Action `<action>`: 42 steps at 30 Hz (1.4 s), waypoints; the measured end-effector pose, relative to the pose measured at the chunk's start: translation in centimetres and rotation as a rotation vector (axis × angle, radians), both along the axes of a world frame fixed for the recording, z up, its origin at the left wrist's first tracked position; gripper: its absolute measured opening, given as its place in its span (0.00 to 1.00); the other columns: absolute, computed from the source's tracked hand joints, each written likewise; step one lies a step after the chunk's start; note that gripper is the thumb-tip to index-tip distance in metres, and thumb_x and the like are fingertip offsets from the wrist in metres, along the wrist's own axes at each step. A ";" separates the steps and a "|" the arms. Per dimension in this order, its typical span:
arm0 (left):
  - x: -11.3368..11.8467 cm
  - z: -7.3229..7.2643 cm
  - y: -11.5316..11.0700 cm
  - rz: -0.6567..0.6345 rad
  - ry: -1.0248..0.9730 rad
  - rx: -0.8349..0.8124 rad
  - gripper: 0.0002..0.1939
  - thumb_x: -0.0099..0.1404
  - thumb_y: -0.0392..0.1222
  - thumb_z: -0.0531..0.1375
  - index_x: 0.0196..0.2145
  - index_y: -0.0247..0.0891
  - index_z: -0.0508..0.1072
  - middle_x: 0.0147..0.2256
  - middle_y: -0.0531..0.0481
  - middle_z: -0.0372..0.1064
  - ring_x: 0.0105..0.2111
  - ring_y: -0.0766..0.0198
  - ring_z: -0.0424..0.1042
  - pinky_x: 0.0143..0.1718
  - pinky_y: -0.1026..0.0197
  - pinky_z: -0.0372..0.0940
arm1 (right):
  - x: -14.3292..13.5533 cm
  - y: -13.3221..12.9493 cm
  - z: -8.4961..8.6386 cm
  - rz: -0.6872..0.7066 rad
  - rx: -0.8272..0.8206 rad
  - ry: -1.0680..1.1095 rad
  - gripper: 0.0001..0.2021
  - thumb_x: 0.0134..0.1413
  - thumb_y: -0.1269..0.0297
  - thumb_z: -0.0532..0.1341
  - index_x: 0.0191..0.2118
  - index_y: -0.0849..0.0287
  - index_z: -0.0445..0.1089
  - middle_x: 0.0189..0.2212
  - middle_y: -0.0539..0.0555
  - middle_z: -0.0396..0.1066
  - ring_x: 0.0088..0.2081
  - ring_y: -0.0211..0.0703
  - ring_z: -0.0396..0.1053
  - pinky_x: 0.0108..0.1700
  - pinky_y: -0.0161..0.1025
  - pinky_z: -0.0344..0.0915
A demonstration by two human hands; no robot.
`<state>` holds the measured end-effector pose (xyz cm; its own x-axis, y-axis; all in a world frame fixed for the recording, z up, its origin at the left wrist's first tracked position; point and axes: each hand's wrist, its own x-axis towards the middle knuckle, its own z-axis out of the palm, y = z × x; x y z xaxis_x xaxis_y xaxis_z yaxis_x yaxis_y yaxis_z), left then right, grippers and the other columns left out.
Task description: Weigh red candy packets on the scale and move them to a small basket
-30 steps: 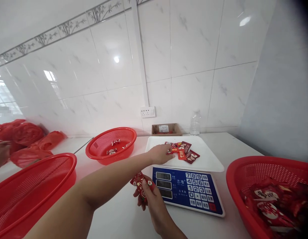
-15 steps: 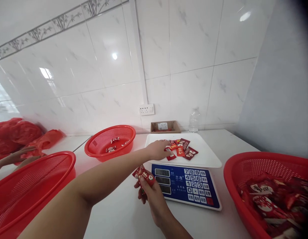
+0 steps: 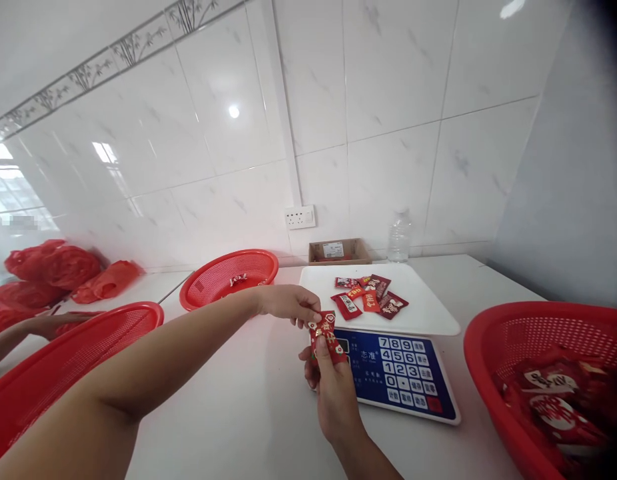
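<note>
My right hand (image 3: 333, 387) holds a red printed packet (image 3: 327, 337) between thumb and fingers, in front of the scale's display. From the left my left hand (image 3: 296, 307) reaches across, its thumb and fingers pinching the top of the same packet. Several red and dark red packets (image 3: 371, 301) lie spread on the white pan (image 3: 423, 313) of the scale. The blue keypad (image 3: 406, 373) shows below the pan, and my right hand and the packet partly cover the displays.
At the right stands a red basket (image 3: 481, 373) of packets. Two more red baskets (image 3: 188, 293) (image 3: 153, 317) are at the left, near another person's hand (image 3: 48, 325) and red bags (image 3: 71, 267). A cardboard box (image 3: 356, 252) and clear bottle (image 3: 399, 237) stand by the wall.
My left hand has moved back from the packets on the pan to the held packet and now grips its top. The view has shifted slightly, and the held packet is more upright.
</note>
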<state>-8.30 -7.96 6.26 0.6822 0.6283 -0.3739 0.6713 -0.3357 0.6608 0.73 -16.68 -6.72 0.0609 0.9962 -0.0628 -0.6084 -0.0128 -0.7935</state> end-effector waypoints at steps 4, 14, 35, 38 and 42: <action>1.3 -0.6 1.2 0.086 -0.111 0.090 0.09 0.57 0.45 0.57 0.25 0.37 0.67 0.23 0.56 0.63 0.26 0.69 0.63 0.27 0.67 0.59 | 0.0 0.1 -0.2 0.031 0.010 0.026 0.21 0.44 0.44 0.58 0.38 0.57 0.64 0.19 0.45 0.64 0.18 0.29 0.54 0.18 0.29 0.48; 6.3 -4.8 5.0 0.409 -0.100 0.480 0.11 0.58 0.46 0.54 0.25 0.36 0.70 0.28 0.50 0.68 0.32 0.61 0.67 0.32 0.62 0.62 | -0.7 -0.5 -0.7 0.252 0.042 -0.157 0.28 0.45 0.43 0.56 0.46 0.59 0.61 0.19 0.46 0.64 0.19 0.30 0.55 0.20 0.29 0.48; 12.0 -7.0 6.0 -0.013 0.211 0.681 0.36 0.52 0.70 0.47 0.55 0.51 0.56 0.58 0.44 0.47 0.55 0.39 0.46 0.48 0.32 0.44 | -1.3 0.0 -0.9 0.362 0.013 -0.141 0.27 0.40 0.36 0.53 0.25 0.61 0.62 0.15 0.47 0.63 0.14 0.28 0.54 0.15 0.28 0.42; 10.3 -7.0 6.1 -0.063 0.183 0.701 0.34 0.54 0.69 0.46 0.53 0.51 0.57 0.57 0.46 0.49 0.55 0.45 0.48 0.51 0.37 0.44 | -1.8 -0.4 -1.2 0.426 0.036 -0.187 0.28 0.41 0.37 0.53 0.30 0.62 0.64 0.16 0.47 0.64 0.14 0.28 0.54 0.15 0.28 0.42; 8.1 -6.9 6.4 -0.118 0.144 0.751 0.30 0.56 0.64 0.49 0.52 0.46 0.60 0.57 0.46 0.50 0.55 0.50 0.50 0.54 0.47 0.45 | -1.8 -0.7 -1.4 0.497 0.064 -0.247 0.29 0.43 0.38 0.52 0.35 0.63 0.65 0.18 0.48 0.65 0.15 0.28 0.56 0.15 0.27 0.44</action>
<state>-0.20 -1.55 -0.68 0.7376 0.6745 0.0333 0.6651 -0.7341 0.1368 -1.10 -17.36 -8.16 -0.4116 0.9103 -0.0442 -0.3374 -0.1972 -0.9205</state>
